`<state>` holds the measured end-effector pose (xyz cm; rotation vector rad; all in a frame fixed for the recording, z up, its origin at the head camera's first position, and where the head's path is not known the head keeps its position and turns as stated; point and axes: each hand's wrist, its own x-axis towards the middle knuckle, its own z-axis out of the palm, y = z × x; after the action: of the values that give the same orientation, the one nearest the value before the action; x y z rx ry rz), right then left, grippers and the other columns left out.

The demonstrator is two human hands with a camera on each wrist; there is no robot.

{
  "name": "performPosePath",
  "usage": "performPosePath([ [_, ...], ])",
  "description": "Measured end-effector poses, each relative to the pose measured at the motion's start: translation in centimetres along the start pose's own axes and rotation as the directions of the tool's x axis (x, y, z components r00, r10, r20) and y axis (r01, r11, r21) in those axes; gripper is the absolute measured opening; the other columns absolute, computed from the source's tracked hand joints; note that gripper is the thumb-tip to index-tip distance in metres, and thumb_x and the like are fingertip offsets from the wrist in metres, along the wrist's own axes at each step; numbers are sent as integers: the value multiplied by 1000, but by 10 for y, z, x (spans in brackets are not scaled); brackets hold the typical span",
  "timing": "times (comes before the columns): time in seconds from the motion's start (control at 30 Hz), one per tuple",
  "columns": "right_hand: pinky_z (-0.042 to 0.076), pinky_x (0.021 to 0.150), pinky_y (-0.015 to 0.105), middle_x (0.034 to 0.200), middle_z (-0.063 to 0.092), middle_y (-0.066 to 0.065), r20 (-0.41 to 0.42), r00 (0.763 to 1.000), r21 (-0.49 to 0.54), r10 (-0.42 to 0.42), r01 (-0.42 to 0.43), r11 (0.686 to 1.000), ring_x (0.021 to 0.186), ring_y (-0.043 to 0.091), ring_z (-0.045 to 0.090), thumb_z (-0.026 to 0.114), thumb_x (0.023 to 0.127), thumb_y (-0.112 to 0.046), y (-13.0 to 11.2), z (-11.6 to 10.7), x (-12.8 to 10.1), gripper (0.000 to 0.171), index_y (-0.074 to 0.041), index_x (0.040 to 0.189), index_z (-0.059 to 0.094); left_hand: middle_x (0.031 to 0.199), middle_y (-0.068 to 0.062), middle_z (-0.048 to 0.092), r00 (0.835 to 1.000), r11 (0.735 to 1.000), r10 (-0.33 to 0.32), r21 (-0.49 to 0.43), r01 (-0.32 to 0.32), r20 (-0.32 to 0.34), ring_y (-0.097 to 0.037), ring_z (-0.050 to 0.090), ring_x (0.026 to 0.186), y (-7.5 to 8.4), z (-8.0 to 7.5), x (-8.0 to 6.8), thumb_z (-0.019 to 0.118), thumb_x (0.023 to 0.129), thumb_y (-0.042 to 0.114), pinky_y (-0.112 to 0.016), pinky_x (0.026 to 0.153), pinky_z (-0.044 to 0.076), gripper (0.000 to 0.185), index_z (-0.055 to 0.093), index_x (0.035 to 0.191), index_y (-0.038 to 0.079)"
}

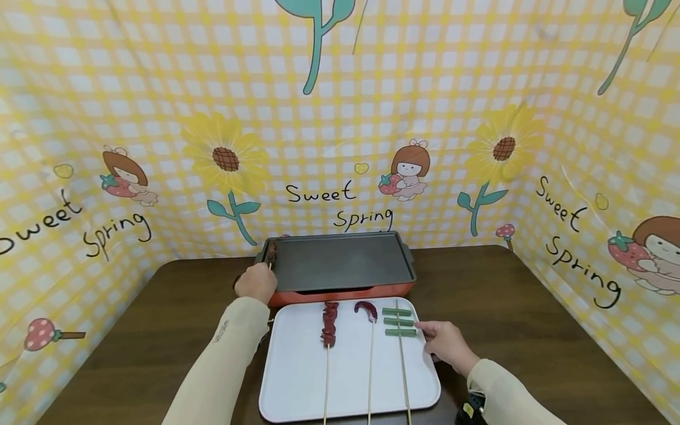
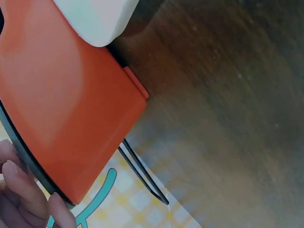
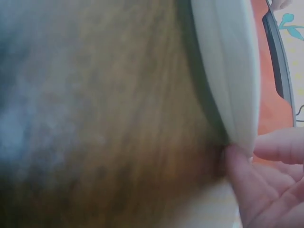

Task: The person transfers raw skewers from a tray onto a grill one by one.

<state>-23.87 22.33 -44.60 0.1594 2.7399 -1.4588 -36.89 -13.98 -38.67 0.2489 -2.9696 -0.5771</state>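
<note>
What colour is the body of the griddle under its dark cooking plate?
Orange-red. The griddle shows its side close up in the left wrist view, with the dark rim above it.

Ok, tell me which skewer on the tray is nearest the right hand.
The green skewer, rightmost on the tray, beside the right hand. It carries three green pieces; the other two skewers hold red meat and lie further left.

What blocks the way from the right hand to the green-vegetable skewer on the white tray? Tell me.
Nothing visible. The right hand rests at the white tray edge, just beside the green-vegetable skewer, with only bare tray between.
</note>
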Motion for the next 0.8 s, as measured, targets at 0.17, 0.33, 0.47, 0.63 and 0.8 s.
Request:
performPosePath([
  [0.17,50,45,31,92,67,18,38,999,-153,-25,31,988,56,18,56,64,67,13,-3,-1,0,55,10,122,58,63,-15,58,1000,1000,11,-6,-11,4,-28,57,57,-3,-1,-2,45,97,11,-38,46,42,32,62,72,1],
  [0.33,50,43,31,76,61,8,96,995,-247,-25,48,968,52,17,55,66,68,12,-6,-3,-1,60,14,127,52,66,-17,61,1000,1000,20,12,-20,15,-30,59,58,-4,-4,-2,48,97,15,-42,48,46,29,66,80,-1],
  [0.47,50,43,30,70,57,6,128,992,-245,19,13,969,49,17,52,67,69,14,-10,-6,-1,62,13,129,51,69,-14,61,999,999,37,20,-37,23,-30,59,60,-7,-7,-5,48,96,17,-45,52,48,29,65,77,3],
  [0.63,48,43,27,64,53,5,146,989,-287,0,42,957,45,14,48,64,67,16,-18,-7,-5,60,14,126,53,54,-4,49,995,996,88,12,-88,37,-22,49,51,-10,-10,-12,52,95,18,-37,47,39,36,54,59,12],
  [0.8,36,43,22,53,41,0,137,982,-415,-128,174,893,44,12,40,58,66,15,-21,-5,-13,49,16,115,60,48,1,37,993,996,89,6,-90,80,-17,42,47,-11,-12,-17,55,94,20,-31,43,34,43,45,53,15],
])
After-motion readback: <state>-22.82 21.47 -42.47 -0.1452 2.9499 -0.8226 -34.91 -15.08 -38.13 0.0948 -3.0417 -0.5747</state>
